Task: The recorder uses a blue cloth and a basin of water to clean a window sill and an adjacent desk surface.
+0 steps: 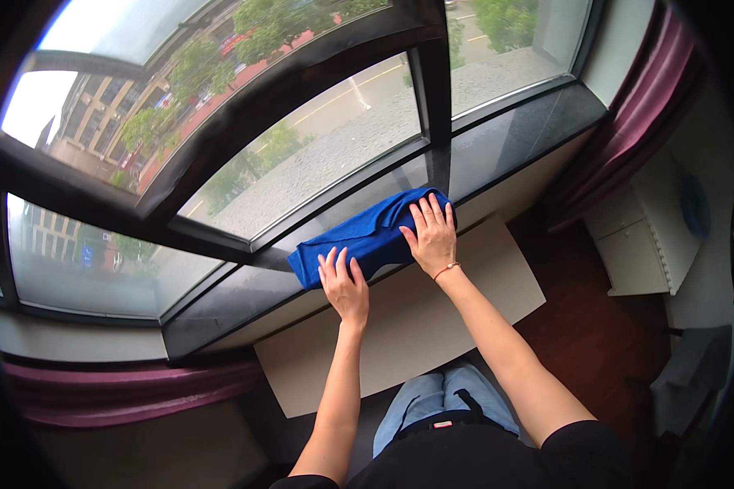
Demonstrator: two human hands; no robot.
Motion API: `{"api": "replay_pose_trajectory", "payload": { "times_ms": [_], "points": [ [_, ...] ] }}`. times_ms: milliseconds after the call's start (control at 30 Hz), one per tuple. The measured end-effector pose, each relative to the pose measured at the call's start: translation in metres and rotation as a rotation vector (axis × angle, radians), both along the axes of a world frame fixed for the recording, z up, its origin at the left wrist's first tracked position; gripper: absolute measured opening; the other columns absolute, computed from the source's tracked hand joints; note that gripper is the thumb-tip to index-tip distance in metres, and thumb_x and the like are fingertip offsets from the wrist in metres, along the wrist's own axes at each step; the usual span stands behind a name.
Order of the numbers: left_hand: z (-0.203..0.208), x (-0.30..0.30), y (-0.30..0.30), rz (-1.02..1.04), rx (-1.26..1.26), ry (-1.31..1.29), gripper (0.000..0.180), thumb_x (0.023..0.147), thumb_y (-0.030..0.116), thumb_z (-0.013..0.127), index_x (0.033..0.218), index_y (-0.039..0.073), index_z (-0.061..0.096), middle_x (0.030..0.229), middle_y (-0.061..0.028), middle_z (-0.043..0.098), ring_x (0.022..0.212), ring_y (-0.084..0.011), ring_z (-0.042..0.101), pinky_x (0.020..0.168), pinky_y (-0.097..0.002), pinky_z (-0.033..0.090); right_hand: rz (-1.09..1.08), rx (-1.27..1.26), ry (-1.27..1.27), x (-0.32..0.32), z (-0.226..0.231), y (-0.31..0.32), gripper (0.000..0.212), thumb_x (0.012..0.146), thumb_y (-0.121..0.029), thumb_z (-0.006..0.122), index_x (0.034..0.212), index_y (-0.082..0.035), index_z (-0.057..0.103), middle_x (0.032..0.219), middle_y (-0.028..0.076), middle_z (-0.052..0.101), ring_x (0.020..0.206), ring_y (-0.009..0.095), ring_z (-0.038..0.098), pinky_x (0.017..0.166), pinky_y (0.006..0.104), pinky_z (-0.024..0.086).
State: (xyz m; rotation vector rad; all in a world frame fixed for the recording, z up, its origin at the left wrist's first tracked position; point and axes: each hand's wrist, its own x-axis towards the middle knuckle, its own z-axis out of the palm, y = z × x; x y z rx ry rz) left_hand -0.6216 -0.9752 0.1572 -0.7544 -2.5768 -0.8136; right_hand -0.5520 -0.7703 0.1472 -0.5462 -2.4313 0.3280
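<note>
A folded blue cloth point(359, 240) lies on the dark window sill point(506, 134), its front edge reaching over the sill's edge. My left hand point(344, 285) rests on the near left part of the cloth, fingers spread. Farther right, my right hand point(432, 236) lies flat on the cloth's right end with the thumb apart from the fingers. Both hands press from above and neither grips the fabric. What lies beneath the cloth is hidden.
Dark-framed window panes point(318, 163) rise behind the sill. A pale table top point(400, 326) stands between me and the sill. Purple curtains hang at the left point(139, 387) and right point(628, 122). A white cabinet point(640, 236) and a grey chair point(693, 379) stand at the right.
</note>
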Motion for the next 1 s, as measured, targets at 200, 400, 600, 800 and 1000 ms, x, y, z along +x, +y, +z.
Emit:
{"api": "replay_pose_trajectory", "payload": {
  "times_ms": [200,400,600,800,1000],
  "points": [
    [0.004,-0.024,0.019,-0.154,-0.264,-0.078,0.047,0.105,0.032,0.047,0.145,0.007,0.052,0.158,-0.0162,0.040,0.148,-0.0435,0.030,0.119,-0.0570,0.022,-0.154,-0.096,0.009,0.003,-0.003,-0.013,0.068,0.095,-0.049,0.059,0.141,0.000,0.051,0.149,0.020,0.047,0.148,0.037,0.032,0.120,0.0573,0.021],
    [0.016,-0.059,0.088,-0.661,-0.453,0.023,0.060,0.102,0.035,0.051,0.154,0.008,0.039,0.164,-0.0109,0.029,0.152,-0.0407,0.021,0.120,-0.0549,0.022,-0.649,-0.656,0.091,0.008,-0.040,-0.007,0.065,0.104,-0.038,0.048,0.153,0.002,0.032,0.162,0.020,0.030,0.150,0.038,0.027,0.119,0.0551,0.025],
    [0.028,-0.033,0.217,-0.886,-0.465,0.092,0.060,0.101,0.041,0.050,0.154,0.014,0.041,0.164,-0.0085,0.030,0.152,-0.0403,0.020,0.121,-0.0550,0.021,-0.316,-1.384,0.797,-0.031,-0.128,0.043,0.057,0.110,-0.037,0.031,0.154,-0.001,0.033,0.157,0.018,0.038,0.145,0.029,0.036,0.118,0.0364,0.029],
    [0.022,-0.013,0.337,-0.998,-0.439,0.169,0.058,0.101,0.042,0.050,0.153,0.017,0.043,0.164,-0.0077,0.031,0.152,-0.0406,0.021,0.120,-0.0560,0.022,-1.150,-1.119,0.641,-0.038,-0.145,0.147,0.049,0.088,-0.033,0.071,0.117,0.005,0.063,0.110,0.028,0.068,0.099,0.039,0.069,0.087,0.0451,0.055],
    [0.014,0.039,0.484,-1.069,-0.432,0.174,0.056,0.103,0.040,0.046,0.154,0.018,0.042,0.164,-0.0064,0.030,0.154,-0.0401,0.015,0.121,-0.0614,0.013,-0.984,-1.295,1.287,0.039,-0.151,0.338,0.045,0.099,-0.024,0.054,0.132,0.006,0.055,0.125,0.024,0.064,0.117,0.035,0.063,0.101,0.0406,0.049]
  ]
}}
